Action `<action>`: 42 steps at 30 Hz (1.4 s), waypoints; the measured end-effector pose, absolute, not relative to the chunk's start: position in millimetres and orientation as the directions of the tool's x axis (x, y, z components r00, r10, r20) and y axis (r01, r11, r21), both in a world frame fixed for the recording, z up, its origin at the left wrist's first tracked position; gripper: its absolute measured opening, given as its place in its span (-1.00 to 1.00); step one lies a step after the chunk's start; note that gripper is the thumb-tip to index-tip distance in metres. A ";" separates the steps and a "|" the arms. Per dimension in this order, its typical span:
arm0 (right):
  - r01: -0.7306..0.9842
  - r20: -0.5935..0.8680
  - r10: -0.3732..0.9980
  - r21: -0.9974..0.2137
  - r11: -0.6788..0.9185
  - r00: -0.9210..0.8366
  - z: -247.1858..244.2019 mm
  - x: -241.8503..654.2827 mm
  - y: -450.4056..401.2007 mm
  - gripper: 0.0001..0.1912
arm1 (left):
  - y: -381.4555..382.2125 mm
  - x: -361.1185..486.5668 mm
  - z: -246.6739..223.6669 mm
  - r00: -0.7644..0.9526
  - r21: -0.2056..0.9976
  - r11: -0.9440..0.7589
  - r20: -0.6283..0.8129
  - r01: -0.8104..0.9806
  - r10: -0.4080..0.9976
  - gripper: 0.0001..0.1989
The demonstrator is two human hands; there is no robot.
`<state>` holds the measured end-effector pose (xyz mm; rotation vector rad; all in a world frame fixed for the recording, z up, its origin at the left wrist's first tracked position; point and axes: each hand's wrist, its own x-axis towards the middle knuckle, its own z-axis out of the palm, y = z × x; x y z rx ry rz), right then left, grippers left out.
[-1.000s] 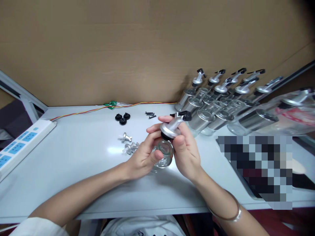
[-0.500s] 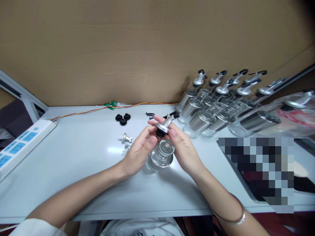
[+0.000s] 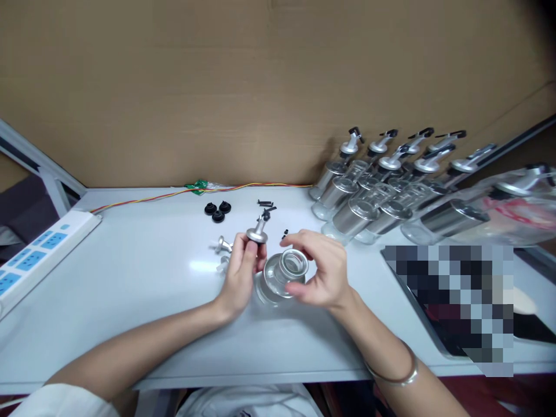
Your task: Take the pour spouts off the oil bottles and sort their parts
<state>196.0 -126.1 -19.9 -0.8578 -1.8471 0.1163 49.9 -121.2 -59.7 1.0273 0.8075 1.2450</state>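
Note:
My left hand point(image 3: 242, 272) is closed around the lower part of a bottle pourer point(image 3: 257, 231), a silver spout on a round disc with a black tip pointing up. Fingers hide its black stopper. Just right of it stands an open glass bottle point(image 3: 284, 275) with a metal sleeve, its mouth facing up. My right hand point(image 3: 324, 266) is curved around the bottle's right side, thumb and fingers apart; whether it touches the glass I cannot tell. Left of my left hand lie loose metal spouts point(image 3: 222, 244). Behind are black rubber stoppers point(image 3: 218, 215) and small black tip pieces point(image 3: 264, 203).
Several glass bottles with pourers point(image 3: 356, 214) crowd the right back, some in plastic wrap. A dark flat device point(image 3: 428, 313), partly pixelated, lies at the right. A white power strip point(image 3: 32, 255) sits at the left, and a red-yellow wire point(image 3: 152, 199) runs along the cardboard wall.
The pourer, earlier between both hands above the bottle, has moved left and lower in my left hand. My right hand has let go of it and come down beside the bottle.

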 end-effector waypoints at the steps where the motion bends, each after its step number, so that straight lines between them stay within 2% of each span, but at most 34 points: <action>1: 0.498 0.785 0.578 -0.419 0.759 -0.222 -19.4 194.0 -127.3 -0.57 | -124.7 49.8 -62.9 0.164 0.944 -0.003 0.060 -0.330 0.985 -0.67; 4: 0.489 0.780 0.575 -0.412 0.769 -0.247 -17.9 190.2 -130.2 -0.81 | -130.9 48.6 -66.0 0.166 0.974 -0.040 0.078 -0.222 0.983 -0.66; 6: 0.495 0.768 0.590 -0.423 0.759 -0.248 -16.5 191.3 -130.5 -0.83 | -131.7 47.8 -64.5 0.176 0.986 -0.047 0.075 -0.160 0.982 -0.64; 13: 0.615 0.729 0.662 -0.445 0.651 -0.173 -8.8 214.0 -125.6 -0.76 | -134.7 49.3 -64.3 0.260 0.993 -0.092 0.107 -0.069 0.960 -0.60; 22: 0.773 0.689 0.714 -0.518 0.365 0.125 -17.5 250.7 -108.9 -0.72 | -136.1 51.1 -68.1 0.395 0.995 0.007 0.032 -0.095 0.918 -0.63; 26: 0.828 0.698 0.670 -0.514 0.223 0.252 -23.4 261.5 -101.7 -0.66 | -135.1 51.3 -69.0 0.399 0.996 0.014 0.021 -0.085 0.917 -0.65; 31: 0.858 0.746 0.527 -0.510 0.058 0.407 -29.3 275.5 -94.5 -0.53 | -135.4 51.8 -68.9 0.402 0.996 0.023 0.012 -0.082 0.916 -0.64; 37: 0.909 0.780 0.504 -0.416 -0.024 0.371 -35.0 284.2 -85.7 -0.49 | -135.9 51.8 -66.4 0.394 0.995 0.028 0.010 -0.092 0.919 -0.63; 42: 0.897 0.789 0.485 -0.442 0.024 0.376 -36.7 290.9 -82.1 -0.53 | -136.3 50.6 -65.4 0.404 0.996 0.029 0.008 -0.086 0.915 -0.64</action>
